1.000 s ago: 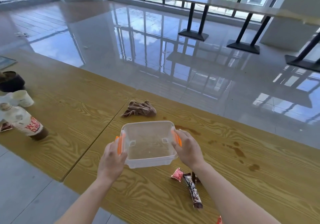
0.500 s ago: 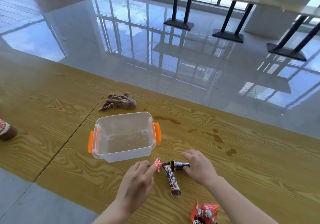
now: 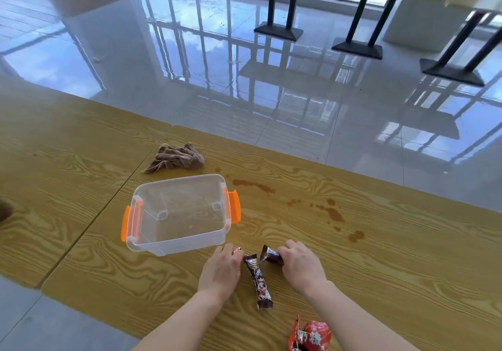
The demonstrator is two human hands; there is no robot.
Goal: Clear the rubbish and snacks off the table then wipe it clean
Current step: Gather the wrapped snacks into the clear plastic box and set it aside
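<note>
Right at the fingertips: our left hand (image 3: 221, 272) has its fingers curled down and pinched onto a small red sweet wrapper (image 3: 237, 250), only its tip peeking out. Our right hand (image 3: 301, 266) has thumb and fingers clamped round a short dark-brown foil snack packet (image 3: 270, 255), one end tipped up off the wood.

That's new. A second ago both hands were on the orange clips of the clear plastic storage box (image 3: 176, 245), and half a second ago they were only reaching. Now the box sits alone on the yellow wood-grain table (image 3: 407, 269), just beyond our knuckles and still empty, and both hands have closed on snacks. We judge the clearing has properly begun, with the drop into the box a short hop forward.

Between the hands a long dark printed snack bar (image 3: 258, 282) lies flat and untouched. Near our right forearm, a crumpled red foil packet (image 3: 309, 335) waits at the table's near edge.

Further out, brown spill stains (image 3: 332, 212) dot the wood right of the box, and a crumpled brown cloth (image 3: 176, 157) lies just behind it. Wiping comes later, we reckon.
</note>
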